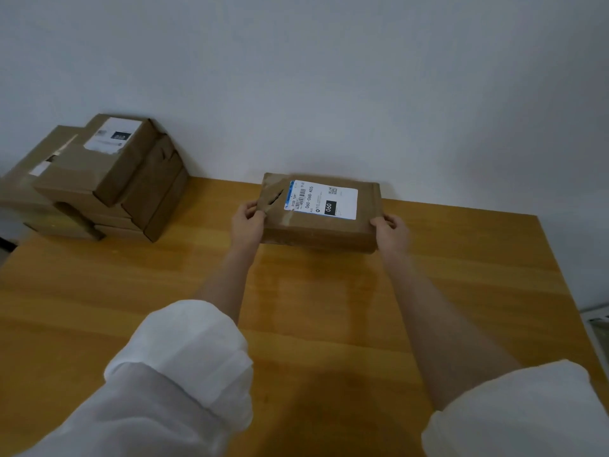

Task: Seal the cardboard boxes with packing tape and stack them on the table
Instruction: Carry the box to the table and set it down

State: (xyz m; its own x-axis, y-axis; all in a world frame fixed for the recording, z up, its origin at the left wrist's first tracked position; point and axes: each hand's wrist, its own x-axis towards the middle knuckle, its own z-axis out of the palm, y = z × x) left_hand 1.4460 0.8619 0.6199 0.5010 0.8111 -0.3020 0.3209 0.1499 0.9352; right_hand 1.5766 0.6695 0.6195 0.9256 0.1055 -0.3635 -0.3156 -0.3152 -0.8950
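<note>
We grip a flat cardboard box (321, 212) at centre frame, our left hand (247, 222) clasping its left end and our right hand (390, 230) closed on its right end. It sits near the far edge of the wooden table (99, 291), white label (321, 199) up. At upper left stands a stack of boxes (99, 179).

flat brown cardboard box with a white shipping label (321, 214) at 12 o'clock on the glossy yellow wooden table (131, 291), by the far edge | stack of brown cardboard boxes (108, 179) way off at 10 o'clock | left hand (247, 222) on its 9 o'clock end, right hand (390, 234) on its 3 o'clock end
</note>
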